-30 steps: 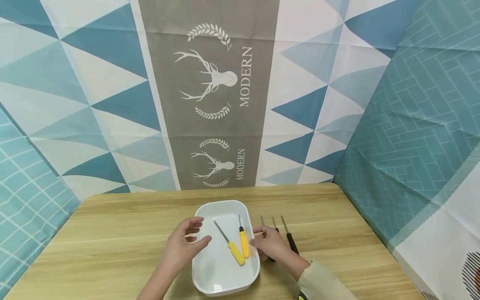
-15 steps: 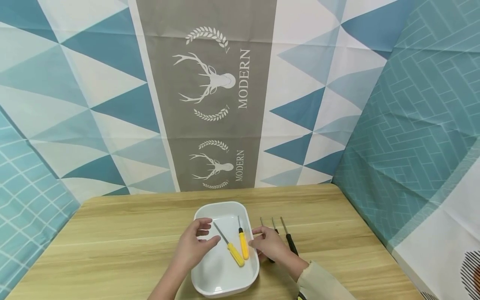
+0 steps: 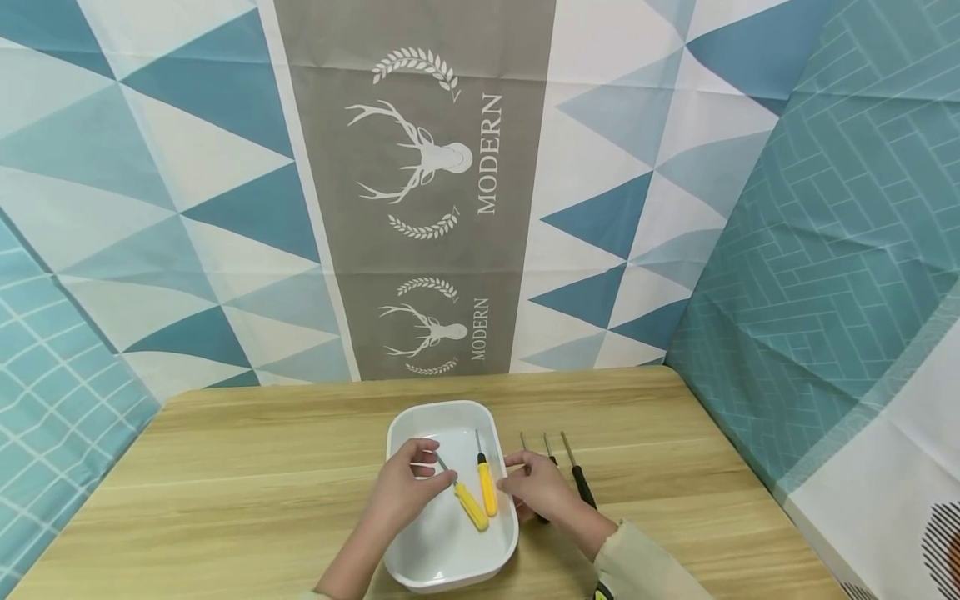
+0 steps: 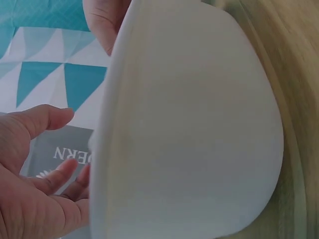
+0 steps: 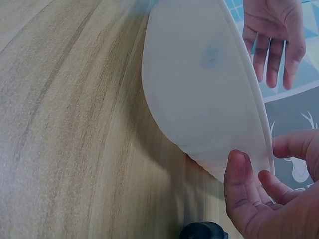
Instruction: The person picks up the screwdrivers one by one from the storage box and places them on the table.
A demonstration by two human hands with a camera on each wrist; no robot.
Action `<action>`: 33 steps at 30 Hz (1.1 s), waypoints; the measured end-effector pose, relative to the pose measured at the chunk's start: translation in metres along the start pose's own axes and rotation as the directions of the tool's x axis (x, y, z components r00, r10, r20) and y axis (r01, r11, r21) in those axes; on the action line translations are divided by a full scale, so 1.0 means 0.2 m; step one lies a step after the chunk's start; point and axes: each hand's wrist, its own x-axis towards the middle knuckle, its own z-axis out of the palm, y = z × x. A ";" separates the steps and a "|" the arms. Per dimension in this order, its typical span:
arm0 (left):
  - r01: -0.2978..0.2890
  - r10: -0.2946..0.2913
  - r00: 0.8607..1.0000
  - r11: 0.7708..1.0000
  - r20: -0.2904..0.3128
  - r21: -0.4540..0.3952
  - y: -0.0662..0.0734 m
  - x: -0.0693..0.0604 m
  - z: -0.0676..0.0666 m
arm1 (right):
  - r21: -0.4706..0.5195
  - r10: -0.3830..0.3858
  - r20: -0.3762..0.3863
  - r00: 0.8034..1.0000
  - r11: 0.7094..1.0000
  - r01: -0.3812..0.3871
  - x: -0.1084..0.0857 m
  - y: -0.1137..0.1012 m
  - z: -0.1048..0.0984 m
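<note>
A white rectangular tray [image 3: 427, 550] stands on the wooden table. Inside lie a yellow-handled screwdriver [image 3: 472, 508], slanting, and an orange-yellow-handled screwdriver [image 3: 487, 490] with a black collar. My right hand [image 3: 546, 487] holds the tray's right rim, thumb on the inner side and fingers against the outer wall, as the right wrist view shows. My left hand [image 3: 405, 487] hovers over the tray's left part, fingers apart and loosely bent, holding nothing. Its thumb tip is near the yellow screwdriver's shaft in the head view; I cannot tell whether they touch.
Right of the tray lie several screwdrivers; the outermost black-handled screwdriver [image 3: 583, 487] shows best, others are partly behind my right hand. A rounded black handle end [image 5: 202, 230] shows in the right wrist view. Patterned cloth [image 3: 420, 208] hangs behind the wooden table [image 3: 225, 500].
My left hand has moved right, from the tray's left rim to over its inside near the yellow screwdriver. My right hand stays on the right rim; the tray and screwdrivers look unmoved.
</note>
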 end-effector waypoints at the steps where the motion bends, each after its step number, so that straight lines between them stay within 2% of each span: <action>1: 0.009 -0.009 1.000 1.000 0.005 0.004 0.00 0.00 0.01 | -0.002 0.000 0.000 1.000 1.000 0.000 0.00 0.00 0.00; 7: 0.066 -0.066 0.997 0.998 0.025 0.006 0.00 0.01 0.03 | -0.001 0.002 0.009 1.000 1.000 -0.002 0.00 0.00 0.00; 14: 0.094 -0.093 0.995 0.996 0.046 -0.010 0.00 0.01 0.04 | 0.013 -0.002 0.016 1.000 1.000 0.001 0.00 0.00 0.00; 18: 0.141 -0.139 0.987 0.990 0.075 -0.023 -0.03 0.02 0.06 | 0.011 0.003 0.015 1.000 1.000 -0.003 0.00 0.00 0.00; 22: 0.186 -0.185 0.980 0.983 0.075 -0.004 -0.05 0.04 0.08 | 0.004 0.011 0.009 1.000 1.000 -0.011 -0.01 -0.01 0.00; 33: 0.245 -0.251 0.966 0.966 0.065 0.080 -0.06 0.08 0.14 | 0.005 -0.002 0.016 1.000 1.000 0.002 0.00 0.00 -0.01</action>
